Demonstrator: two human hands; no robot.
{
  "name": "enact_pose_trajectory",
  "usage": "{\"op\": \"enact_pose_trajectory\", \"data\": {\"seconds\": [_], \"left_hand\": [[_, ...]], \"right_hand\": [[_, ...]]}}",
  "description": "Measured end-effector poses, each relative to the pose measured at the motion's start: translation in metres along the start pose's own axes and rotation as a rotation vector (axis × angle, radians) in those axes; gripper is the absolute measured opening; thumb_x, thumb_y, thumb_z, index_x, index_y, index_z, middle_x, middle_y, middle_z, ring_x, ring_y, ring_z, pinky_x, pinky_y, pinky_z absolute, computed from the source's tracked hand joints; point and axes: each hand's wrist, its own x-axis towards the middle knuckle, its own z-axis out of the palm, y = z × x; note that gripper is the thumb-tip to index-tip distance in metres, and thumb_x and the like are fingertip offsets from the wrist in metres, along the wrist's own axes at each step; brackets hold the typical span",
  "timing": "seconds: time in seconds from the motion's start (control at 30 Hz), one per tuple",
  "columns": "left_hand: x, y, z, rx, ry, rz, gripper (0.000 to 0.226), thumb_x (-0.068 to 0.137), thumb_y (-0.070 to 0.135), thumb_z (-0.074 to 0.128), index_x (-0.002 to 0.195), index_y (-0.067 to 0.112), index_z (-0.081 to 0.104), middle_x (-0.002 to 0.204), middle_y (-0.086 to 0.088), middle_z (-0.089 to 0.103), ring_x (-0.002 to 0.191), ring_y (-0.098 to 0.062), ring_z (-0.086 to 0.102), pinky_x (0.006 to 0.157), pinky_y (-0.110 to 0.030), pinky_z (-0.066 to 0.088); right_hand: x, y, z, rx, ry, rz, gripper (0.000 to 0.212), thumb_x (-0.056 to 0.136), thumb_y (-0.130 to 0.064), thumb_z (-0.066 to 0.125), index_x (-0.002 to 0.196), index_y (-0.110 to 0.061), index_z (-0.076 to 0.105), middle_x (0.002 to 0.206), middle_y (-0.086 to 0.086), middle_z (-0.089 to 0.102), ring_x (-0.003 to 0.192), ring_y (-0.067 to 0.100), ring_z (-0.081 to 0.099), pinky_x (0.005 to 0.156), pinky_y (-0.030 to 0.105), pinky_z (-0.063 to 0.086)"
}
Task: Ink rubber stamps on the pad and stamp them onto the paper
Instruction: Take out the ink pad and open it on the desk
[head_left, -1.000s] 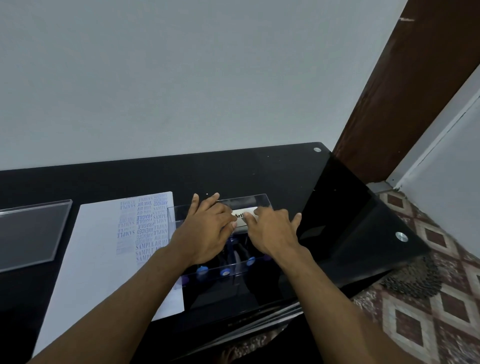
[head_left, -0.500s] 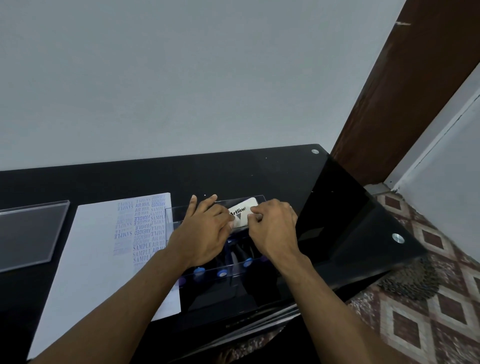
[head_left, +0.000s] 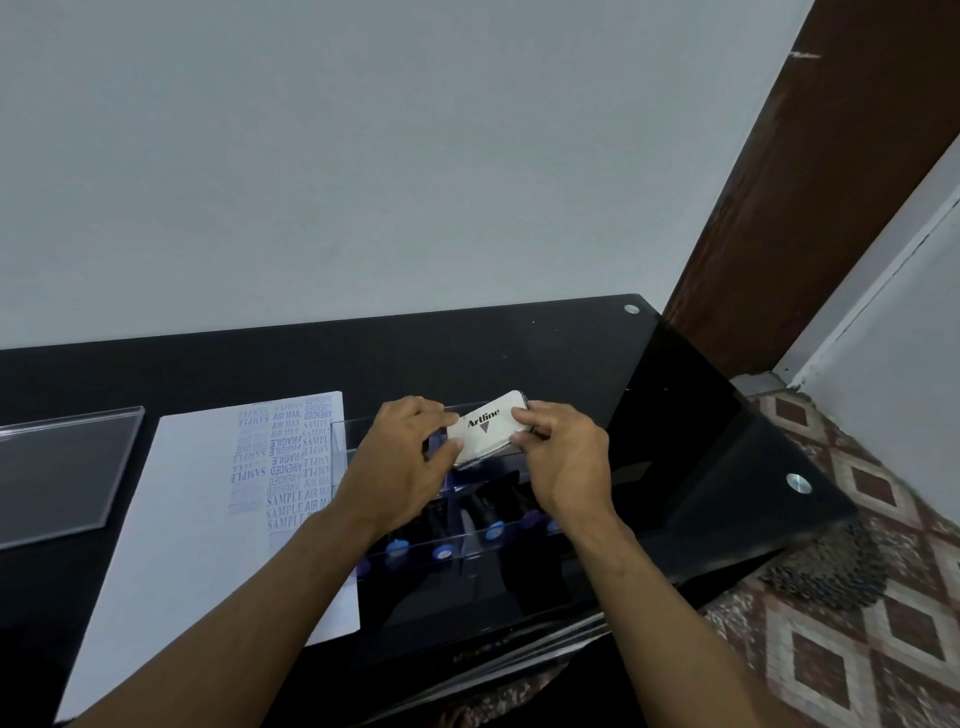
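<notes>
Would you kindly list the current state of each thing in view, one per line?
Ink pad: closed, tilted, held above the clear box.
Left hand: grips the pad's left end.
Right hand: grips its right end.
Clear box: open, stamps lying inside.
Paper: flat, partly stamped.
Clear lid: off, lying left.

The worktop (head_left: 519, 358) is glossy black glass with metal studs (head_left: 798, 482). On it lie matt white paper (head_left: 197, 499) and a clear plastic tray (head_left: 470, 543); the ink pad (head_left: 485, 428) case looks smooth.
</notes>
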Motion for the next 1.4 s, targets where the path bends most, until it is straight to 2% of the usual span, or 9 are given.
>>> {"op": "enact_pose_trajectory", "data": {"seconds": [0.07,0.2,0.33,0.6,0.77,1.1,1.2,1.3,1.4], "left_hand": [[-0.003,0.011,-0.001,-0.019,0.052,-0.063,0.042,0.09,0.038,0.073,0.127,0.018,0.069,0.122,0.004,0.063,0.113,-0.011,0.049,0.093,-0.022,0.039],[-0.009,0.026,-0.002,-0.209,0.066,-0.227,0.048,0.089,0.039,0.074,0.133,0.023,0.065,0.12,0.004,0.064,0.1,-0.008,0.061,0.088,-0.024,0.051],[-0.017,0.031,-0.012,-0.335,0.098,-0.31,0.05,0.088,0.024,0.078,0.135,0.019,0.063,0.118,0.001,0.069,0.091,-0.001,0.066,0.074,-0.004,0.048],[-0.062,0.007,-0.06,-0.28,0.29,-0.411,0.046,0.089,0.011,0.075,0.133,0.015,0.065,0.13,-0.003,0.067,0.1,-0.01,0.065,0.079,0.005,0.04],[-0.101,-0.021,-0.101,-0.285,0.376,-0.481,0.044,0.086,0.01,0.078,0.129,0.013,0.067,0.127,0.003,0.067,0.082,0.013,0.062,0.074,0.005,0.041],[-0.184,-0.09,-0.172,-0.198,0.574,-0.624,0.037,0.078,0.007,0.084,0.113,0.012,0.076,0.117,0.005,0.07,0.089,0.014,0.065,0.081,0.0,0.046],[-0.207,-0.108,-0.19,-0.181,0.607,-0.655,0.036,0.077,0.006,0.085,0.111,0.013,0.076,0.113,0.008,0.071,0.091,0.014,0.064,0.082,-0.001,0.046],[-0.228,-0.126,-0.204,-0.196,0.625,-0.692,0.036,0.077,0.006,0.085,0.111,0.015,0.076,0.111,0.013,0.071,0.093,0.009,0.067,0.083,-0.004,0.048],[-0.246,-0.145,-0.214,-0.153,0.617,-0.705,0.036,0.076,0.006,0.085,0.11,0.016,0.076,0.111,0.014,0.071,0.098,0.008,0.066,0.087,-0.004,0.047]], "right_hand": [[-0.002,-0.001,-0.002,0.064,0.033,0.016,0.029,0.083,-0.002,0.075,0.109,-0.013,0.074,0.123,-0.005,0.064,0.105,0.003,0.062,0.081,-0.004,0.04],[-0.009,-0.007,-0.008,0.207,0.082,0.061,0.029,0.081,-0.005,0.077,0.108,-0.016,0.074,0.118,-0.009,0.067,0.096,0.0,0.066,0.075,0.002,0.048],[-0.02,-0.016,-0.007,0.242,0.015,0.07,0.029,0.081,-0.007,0.078,0.108,-0.016,0.074,0.125,-0.009,0.065,0.096,-0.002,0.066,0.086,0.015,0.054],[-0.053,-0.053,0.039,0.104,-0.098,-0.125,0.038,0.079,-0.008,0.08,0.115,-0.015,0.073,0.125,-0.005,0.065,0.103,0.007,0.065,0.096,0.023,0.052],[-0.078,-0.084,0.081,0.078,-0.217,-0.192,0.035,0.082,-0.005,0.077,0.117,-0.009,0.071,0.127,-0.002,0.063,0.103,-0.001,0.056,0.087,-0.005,0.036],[-0.138,-0.139,0.179,0.066,-0.411,-0.285,0.034,0.085,-0.012,0.076,0.119,-0.013,0.071,0.122,0.0,0.066,0.102,0.008,0.062,0.087,-0.001,0.038],[-0.155,-0.151,0.205,0.06,-0.471,-0.311,0.034,0.086,-0.014,0.075,0.119,-0.015,0.071,0.119,-0.002,0.064,0.098,0.004,0.059,0.08,-0.005,0.036],[-0.172,-0.16,0.229,0.06,-0.506,-0.33,0.033,0.086,-0.016,0.075,0.119,-0.014,0.07,0.117,-0.004,0.064,0.098,0.004,0.061,0.089,0.003,0.043],[-0.187,-0.166,0.249,0.077,-0.549,-0.317,0.032,0.087,-0.016,0.074,0.119,-0.013,0.07,0.11,-0.01,0.059,0.089,-0.003,0.056,0.079,-0.005,0.038]]}}
